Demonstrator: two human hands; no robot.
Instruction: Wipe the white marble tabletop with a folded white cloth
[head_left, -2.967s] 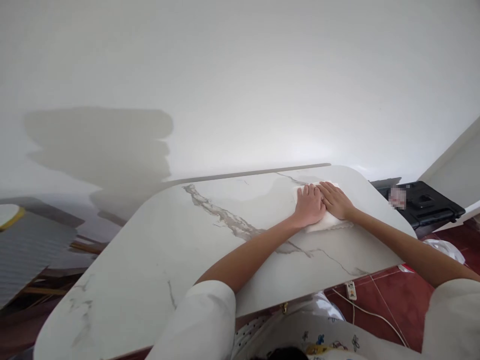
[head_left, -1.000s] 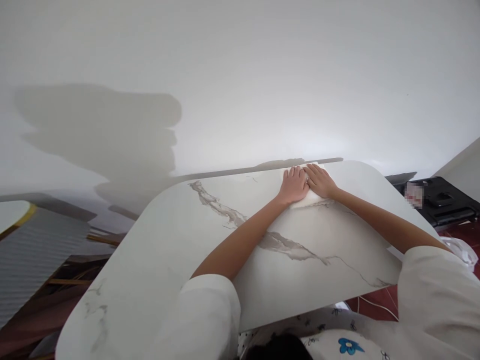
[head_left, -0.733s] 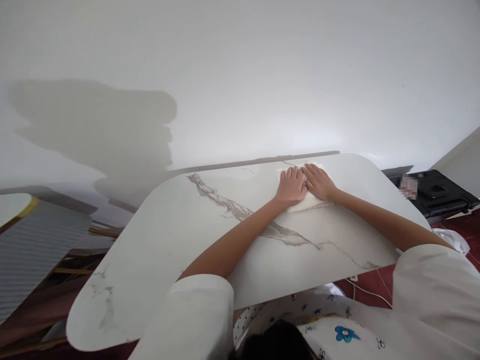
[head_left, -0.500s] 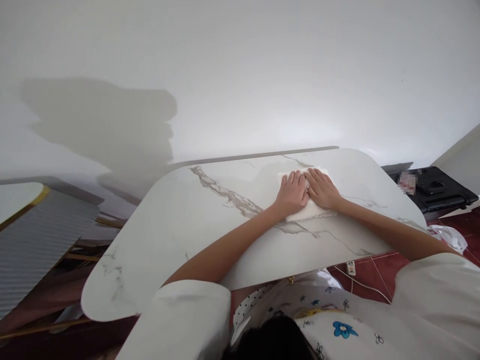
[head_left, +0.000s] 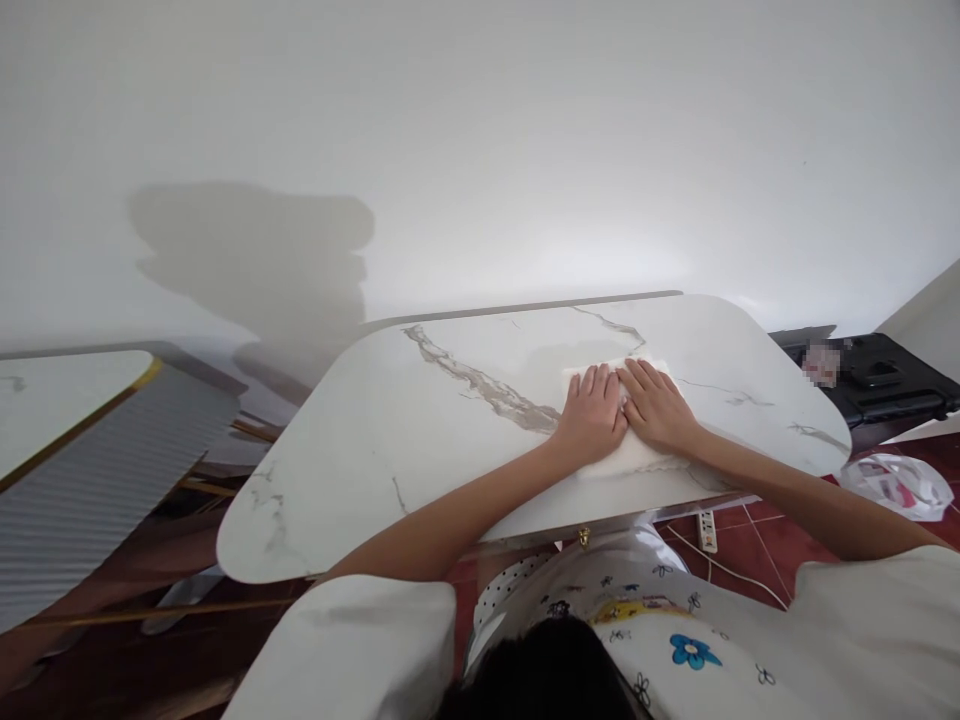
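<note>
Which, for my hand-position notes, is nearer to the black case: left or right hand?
Right. The right hand lies on the white cloth, on the side toward the black case; the left hand lies on the same cloth, farther away.

My left hand (head_left: 590, 415) and right hand (head_left: 660, 405) lie on the cloth (head_left: 634, 458), toward three o'clock on the table (head_left: 442, 460). From its middle, the wall (head_left: 525, 130) stands at twelve, another table (head_left: 67, 400) at nine, a case (head_left: 896, 393) at three (a bag (head_left: 911, 490) nearer me), a power strip (head_left: 706, 532) on the floor (head_left: 772, 540) at four.
</note>
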